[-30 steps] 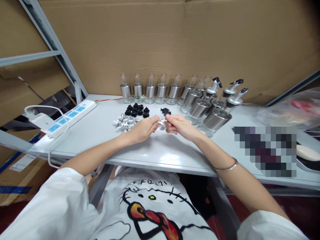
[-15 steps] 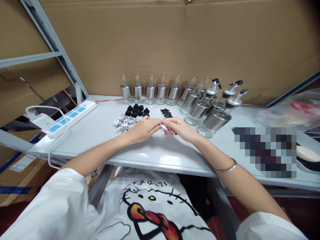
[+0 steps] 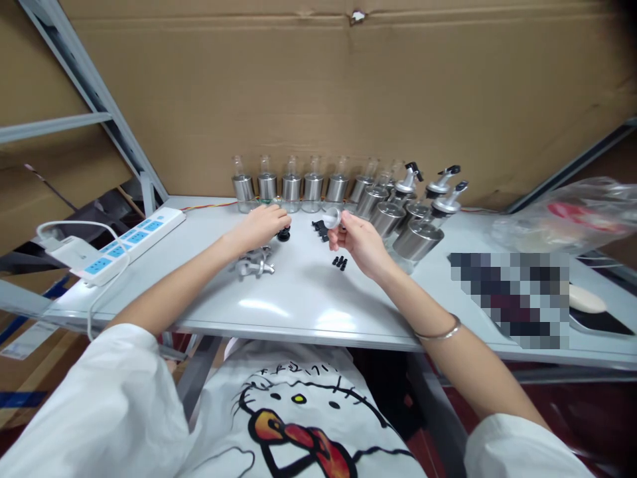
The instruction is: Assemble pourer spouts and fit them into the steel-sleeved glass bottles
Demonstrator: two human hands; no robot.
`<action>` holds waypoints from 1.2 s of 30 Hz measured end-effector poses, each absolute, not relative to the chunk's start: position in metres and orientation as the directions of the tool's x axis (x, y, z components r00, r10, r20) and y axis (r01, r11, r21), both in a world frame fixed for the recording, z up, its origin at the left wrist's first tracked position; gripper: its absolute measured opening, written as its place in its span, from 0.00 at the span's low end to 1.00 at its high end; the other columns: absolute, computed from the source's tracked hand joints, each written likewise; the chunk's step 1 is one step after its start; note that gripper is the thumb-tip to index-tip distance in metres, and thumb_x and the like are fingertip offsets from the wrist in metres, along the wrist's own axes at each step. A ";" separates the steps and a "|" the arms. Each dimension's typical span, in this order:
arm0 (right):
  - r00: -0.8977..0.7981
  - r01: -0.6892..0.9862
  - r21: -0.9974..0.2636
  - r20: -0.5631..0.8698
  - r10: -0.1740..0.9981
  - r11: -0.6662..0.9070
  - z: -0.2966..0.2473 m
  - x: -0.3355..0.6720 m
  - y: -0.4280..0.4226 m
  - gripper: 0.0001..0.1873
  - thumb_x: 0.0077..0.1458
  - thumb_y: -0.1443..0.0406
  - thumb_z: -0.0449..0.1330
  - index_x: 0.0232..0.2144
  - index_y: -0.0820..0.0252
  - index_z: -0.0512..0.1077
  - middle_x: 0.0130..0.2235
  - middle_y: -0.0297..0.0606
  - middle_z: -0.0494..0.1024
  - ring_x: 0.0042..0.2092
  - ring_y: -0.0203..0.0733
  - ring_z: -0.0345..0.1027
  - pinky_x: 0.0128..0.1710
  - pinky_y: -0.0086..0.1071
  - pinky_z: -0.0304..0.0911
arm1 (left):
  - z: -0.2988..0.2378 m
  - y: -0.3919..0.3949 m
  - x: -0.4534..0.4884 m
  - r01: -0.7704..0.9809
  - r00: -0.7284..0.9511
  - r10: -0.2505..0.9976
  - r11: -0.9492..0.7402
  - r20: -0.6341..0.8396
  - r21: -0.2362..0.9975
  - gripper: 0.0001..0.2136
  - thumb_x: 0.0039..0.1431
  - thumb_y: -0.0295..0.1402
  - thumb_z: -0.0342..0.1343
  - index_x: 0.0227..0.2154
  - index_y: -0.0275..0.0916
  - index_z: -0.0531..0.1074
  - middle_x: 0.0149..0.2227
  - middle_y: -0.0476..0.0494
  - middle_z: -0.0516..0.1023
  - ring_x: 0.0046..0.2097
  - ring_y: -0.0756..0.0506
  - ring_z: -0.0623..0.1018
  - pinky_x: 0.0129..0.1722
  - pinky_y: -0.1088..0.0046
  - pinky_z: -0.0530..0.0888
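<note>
My right hand [image 3: 363, 243] holds a silver pourer spout [image 3: 331, 218] between thumb and fingers, its round base raised above the table. Reaching over the black stoppers [image 3: 283, 234], my left hand [image 3: 260, 227] has its back to me. It covers most of those stoppers, and its fingertips are hidden, so whether it grips one does not show. Nearer to me, a pile of silver pourer spouts [image 3: 256, 263] lies below my left wrist. Small black caps [image 3: 321, 231] lie in a cluster left of my right fingers, and several more [image 3: 340, 263] lie just below them.
Several glass bottles with steel sleeves [image 3: 313, 184] line the back. At right, some bottles [image 3: 421, 240] carry pourers. A white power strip [image 3: 134, 244] lies left; a clear plastic bag [image 3: 567, 216] and a blurred-out item [image 3: 512, 299] are at right. Cardboard [image 3: 318, 86] stands behind.
My hands, together before at the silver spout, have moved apart. The left went left and away to the black stoppers; the right lifted the spout. The view has shifted slightly.
</note>
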State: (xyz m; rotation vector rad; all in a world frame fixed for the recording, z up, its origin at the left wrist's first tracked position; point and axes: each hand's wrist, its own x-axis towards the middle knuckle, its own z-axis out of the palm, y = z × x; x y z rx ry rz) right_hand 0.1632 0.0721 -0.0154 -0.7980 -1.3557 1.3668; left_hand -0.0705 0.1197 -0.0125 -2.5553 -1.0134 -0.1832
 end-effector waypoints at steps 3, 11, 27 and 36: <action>-0.279 -0.201 -0.970 0.192 0.941 0.138 -0.017 0.163 0.072 0.29 0.44 0.40 0.61 0.22 0.60 0.65 0.20 0.29 0.67 0.21 0.30 0.61 0.25 0.28 0.60 | -0.017 0.125 -0.068 0.684 0.728 0.652 -0.668 0.213 -0.294 0.09 0.61 0.23 0.48 0.37 0.35 0.73 0.37 0.41 0.76 0.40 0.45 0.75 0.34 0.72 0.63; -0.285 -0.192 -0.972 0.184 0.941 0.132 -0.013 0.162 0.069 0.28 0.46 0.41 0.61 0.22 0.58 0.62 0.20 0.29 0.67 0.22 0.30 0.61 0.25 0.28 0.61 | -0.020 0.130 -0.064 0.713 0.693 0.701 -0.631 0.170 -0.305 0.08 0.62 0.24 0.48 0.37 0.34 0.73 0.37 0.39 0.78 0.40 0.44 0.77 0.33 0.71 0.63; -0.289 -0.207 -0.970 0.183 0.940 0.125 -0.011 0.163 0.068 0.27 0.43 0.42 0.64 0.22 0.59 0.63 0.20 0.29 0.68 0.22 0.31 0.61 0.25 0.29 0.60 | -0.009 0.118 -0.057 0.735 0.666 0.741 -0.630 0.091 -0.252 0.09 0.61 0.28 0.46 0.35 0.34 0.72 0.36 0.38 0.78 0.35 0.45 0.77 0.32 0.73 0.64; -0.309 -0.236 -0.965 0.183 0.933 0.111 -0.012 0.164 0.069 0.26 0.42 0.44 0.65 0.23 0.58 0.64 0.20 0.28 0.68 0.22 0.31 0.62 0.25 0.29 0.60 | 0.000 0.054 -0.041 0.460 0.510 0.814 -0.532 0.278 0.711 0.09 0.62 0.36 0.41 0.27 0.40 0.57 0.19 0.55 0.60 0.22 0.53 0.61 0.25 0.76 0.59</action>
